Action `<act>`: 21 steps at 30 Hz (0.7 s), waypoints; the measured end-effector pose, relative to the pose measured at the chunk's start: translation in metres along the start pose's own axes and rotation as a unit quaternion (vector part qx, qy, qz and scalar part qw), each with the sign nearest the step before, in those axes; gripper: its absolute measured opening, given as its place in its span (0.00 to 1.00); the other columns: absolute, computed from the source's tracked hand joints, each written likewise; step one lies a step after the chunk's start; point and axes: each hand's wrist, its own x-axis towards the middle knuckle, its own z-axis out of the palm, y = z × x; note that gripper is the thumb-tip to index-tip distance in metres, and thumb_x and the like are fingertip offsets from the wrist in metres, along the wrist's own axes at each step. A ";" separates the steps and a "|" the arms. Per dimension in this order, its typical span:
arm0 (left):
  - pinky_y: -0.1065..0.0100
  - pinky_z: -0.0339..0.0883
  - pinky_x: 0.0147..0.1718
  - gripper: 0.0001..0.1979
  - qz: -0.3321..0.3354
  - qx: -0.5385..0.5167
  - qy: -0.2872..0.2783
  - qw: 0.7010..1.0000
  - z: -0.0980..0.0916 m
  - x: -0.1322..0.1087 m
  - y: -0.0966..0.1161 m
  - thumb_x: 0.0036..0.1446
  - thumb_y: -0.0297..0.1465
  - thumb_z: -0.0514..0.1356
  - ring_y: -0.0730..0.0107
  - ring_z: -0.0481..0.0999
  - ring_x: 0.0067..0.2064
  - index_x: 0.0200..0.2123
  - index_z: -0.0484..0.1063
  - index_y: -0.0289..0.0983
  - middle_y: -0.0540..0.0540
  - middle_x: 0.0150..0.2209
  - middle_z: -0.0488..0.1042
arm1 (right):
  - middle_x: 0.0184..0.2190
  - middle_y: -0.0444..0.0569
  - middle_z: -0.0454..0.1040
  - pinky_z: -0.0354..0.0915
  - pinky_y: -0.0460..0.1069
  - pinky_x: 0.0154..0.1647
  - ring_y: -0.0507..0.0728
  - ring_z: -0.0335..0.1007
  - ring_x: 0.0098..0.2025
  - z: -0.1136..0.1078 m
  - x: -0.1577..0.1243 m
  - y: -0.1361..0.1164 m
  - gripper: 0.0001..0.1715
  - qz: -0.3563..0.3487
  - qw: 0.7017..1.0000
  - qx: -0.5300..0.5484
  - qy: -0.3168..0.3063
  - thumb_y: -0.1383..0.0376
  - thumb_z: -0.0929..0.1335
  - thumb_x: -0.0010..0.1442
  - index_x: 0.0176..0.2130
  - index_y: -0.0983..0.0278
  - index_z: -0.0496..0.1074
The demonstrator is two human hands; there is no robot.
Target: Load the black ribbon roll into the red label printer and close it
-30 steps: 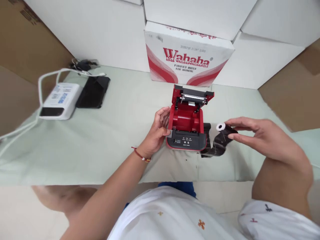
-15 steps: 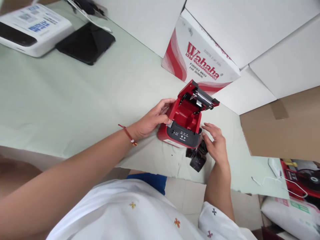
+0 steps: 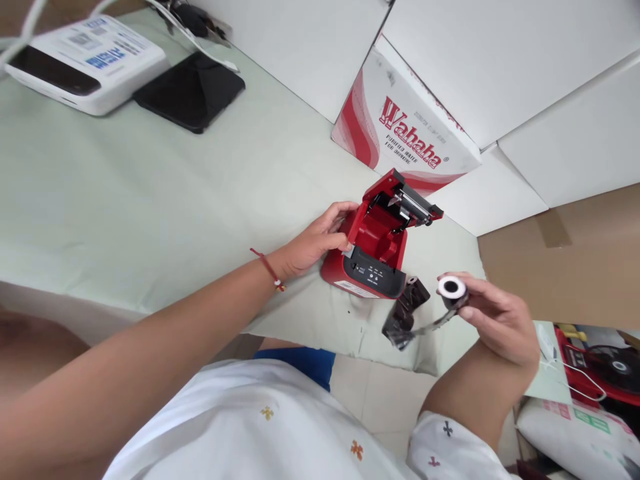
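Note:
A red label printer point(image 3: 376, 233) stands on the cloth-covered table with its lid raised and its inside bare. My left hand point(image 3: 325, 240) grips the printer's left side, its thumb on the front edge by the black button panel. To the right of the printer, my right hand point(image 3: 495, 313) pinches a small ribbon roll point(image 3: 453, 291) with a white core, its end facing up. A dark strip of film runs from that roll down to a crumpled black ribbon length point(image 3: 406, 313) lying by the printer's front right corner.
A Wahaha water carton point(image 3: 400, 127) stands behind the printer against white boxes. A black phone point(image 3: 193, 92) and a white device point(image 3: 93, 63) with a cable lie at the far left. A brown cardboard box point(image 3: 565, 247) is at the right. The table's front edge point(image 3: 350, 347) runs close to my body.
My right hand has moved right and up, away from the printer's corner, lifting the ribbon roll and drawing out film. My left hand stays on the printer.

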 end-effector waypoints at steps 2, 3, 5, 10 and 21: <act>0.43 0.49 0.74 0.34 0.006 0.000 -0.003 1.000 -0.001 0.000 -0.001 0.48 0.28 0.68 0.45 0.61 0.73 0.60 0.70 0.45 0.45 0.68 0.68 | 0.51 0.55 0.84 0.78 0.61 0.49 0.66 0.82 0.50 0.013 0.012 -0.010 0.20 0.006 1.000 0.004 0.021 0.52 0.75 0.65 0.54 0.54 0.82; 0.43 0.50 0.74 0.34 0.009 0.000 -0.006 1.000 -0.001 0.000 -0.002 0.48 0.28 0.68 0.46 0.61 0.73 0.61 0.70 0.45 0.45 0.68 0.68 | 0.52 0.55 0.83 0.78 0.62 0.51 0.66 0.82 0.50 0.024 0.023 -0.014 0.21 0.015 1.000 -0.007 0.018 0.51 0.74 0.65 0.55 0.55 0.81; 0.43 0.52 0.73 0.33 0.015 -0.002 -0.013 1.000 -0.001 0.000 -0.002 0.49 0.28 0.67 0.46 0.61 0.73 0.61 0.70 0.45 0.45 0.68 0.67 | 0.55 0.54 0.82 0.76 0.61 0.57 0.64 0.80 0.54 0.048 0.047 -0.018 0.22 0.013 0.999 -0.050 0.012 0.52 0.73 0.66 0.56 0.57 0.80; 0.43 0.56 0.71 0.34 0.008 0.010 -0.007 1.000 0.001 -0.001 0.001 0.48 0.28 0.67 0.46 0.63 0.72 0.60 0.69 0.44 0.43 0.66 0.70 | 0.55 0.56 0.82 0.70 0.62 0.63 0.64 0.77 0.58 0.083 0.089 -0.027 0.24 -0.017 0.973 -0.230 0.001 0.58 0.68 0.69 0.60 0.62 0.78; 0.42 0.55 0.72 0.33 0.019 0.029 -0.005 0.999 -0.001 -0.002 0.001 0.50 0.29 0.66 0.45 0.63 0.72 0.62 0.69 0.45 0.44 0.65 0.71 | 0.56 0.54 0.83 0.69 0.58 0.61 0.63 0.79 0.57 0.078 0.110 -0.046 0.21 -0.041 0.942 -0.314 -0.109 0.64 0.66 0.70 0.59 0.63 0.78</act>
